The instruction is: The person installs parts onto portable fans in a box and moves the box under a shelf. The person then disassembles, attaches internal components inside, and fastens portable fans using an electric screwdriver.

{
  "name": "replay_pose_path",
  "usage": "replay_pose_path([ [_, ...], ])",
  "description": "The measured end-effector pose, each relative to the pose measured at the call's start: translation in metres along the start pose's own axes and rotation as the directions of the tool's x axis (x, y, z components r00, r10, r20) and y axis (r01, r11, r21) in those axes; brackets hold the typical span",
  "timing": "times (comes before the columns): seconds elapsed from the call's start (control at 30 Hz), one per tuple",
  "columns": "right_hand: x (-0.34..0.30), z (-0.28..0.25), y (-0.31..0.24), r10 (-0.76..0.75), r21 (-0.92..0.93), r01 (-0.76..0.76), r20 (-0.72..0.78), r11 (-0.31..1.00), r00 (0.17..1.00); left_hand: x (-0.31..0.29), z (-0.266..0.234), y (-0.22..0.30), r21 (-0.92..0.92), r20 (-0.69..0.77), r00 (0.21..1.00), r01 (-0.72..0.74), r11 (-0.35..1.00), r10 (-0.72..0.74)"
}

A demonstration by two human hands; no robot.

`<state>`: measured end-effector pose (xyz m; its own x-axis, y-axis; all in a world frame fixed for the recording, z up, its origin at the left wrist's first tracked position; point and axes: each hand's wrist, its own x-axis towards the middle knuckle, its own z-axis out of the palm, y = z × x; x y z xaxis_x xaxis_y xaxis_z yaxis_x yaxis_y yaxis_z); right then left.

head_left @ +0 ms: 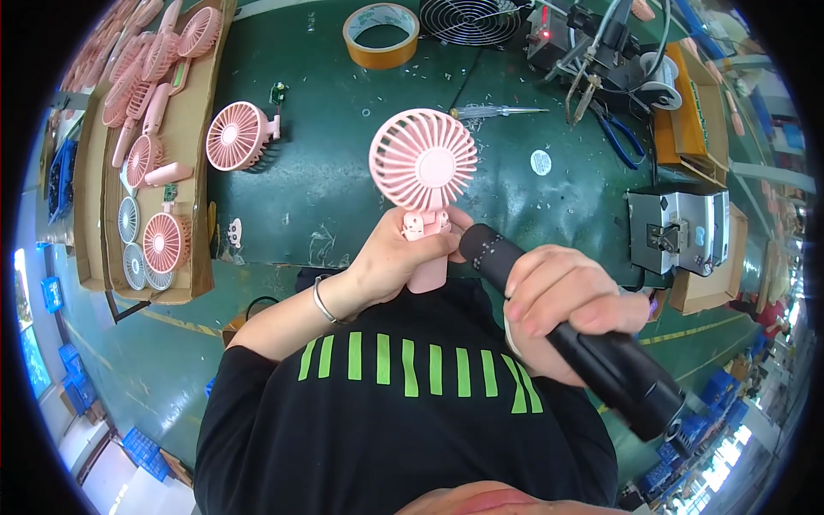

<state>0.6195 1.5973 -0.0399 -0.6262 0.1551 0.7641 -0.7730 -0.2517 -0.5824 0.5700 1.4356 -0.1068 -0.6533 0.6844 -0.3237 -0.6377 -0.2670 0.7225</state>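
A pink handheld fan stands upright in front of my body, its round slatted head above the green bench. Around its neck and handle, my left hand is closed. A black electric screwdriver lies slantwise in my right hand, the fingers wrapped round its barrel. Its front end reaches up to the fan's neck, beside my left fingertips. Whether the bit touches the fan is hidden. On the bench to the left rests another pink fan head with a small green circuit board attached.
A cardboard tray of pink fans and parts stands at the left. Behind are a tape roll, a black fan grille and a slim screwdriver. Soldering equipment, blue-handled pliers and a silver tape dispenser sit at the right.
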Motion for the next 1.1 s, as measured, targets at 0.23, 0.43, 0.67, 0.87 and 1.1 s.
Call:
replay_pose_path([
  [0.23, 0.013, -0.004, -0.013, -0.109, 0.108, 0.077, 0.328, 0.991, 0.938, -0.005, 0.004, 0.005, 0.124, 0.118, 0.977, -0.190, 0.974, 0.175],
  [0.43, 0.007, 0.008, -0.024, -0.166, 0.054, 0.157, 0.317, 0.986, 0.934, -0.009, 0.004, 0.013, 0.108, 0.220, 0.972, -0.109, 0.988, 0.083],
  [0.67, 0.004, 0.000, -0.019, -0.141, -0.002, 0.145, 0.228, 0.989, 0.963, -0.006, 0.011, 0.000, 0.086, 0.006, 0.998, -0.061, 0.994, 0.061],
  [0.87, -0.003, 0.001, -0.017, -0.146, 0.127, 0.120, 0.229, 0.985, 0.962, -0.002, 0.010, -0.005, 0.067, -0.026, 1.000, 0.014, 0.998, -0.013],
  [1.1, -0.004, -0.005, -0.014, -0.073, 0.121, 0.038, 0.296, 0.992, 0.953, -0.006, 0.017, 0.002, 0.114, -0.037, 0.998, 0.050, 0.992, -0.046],
])
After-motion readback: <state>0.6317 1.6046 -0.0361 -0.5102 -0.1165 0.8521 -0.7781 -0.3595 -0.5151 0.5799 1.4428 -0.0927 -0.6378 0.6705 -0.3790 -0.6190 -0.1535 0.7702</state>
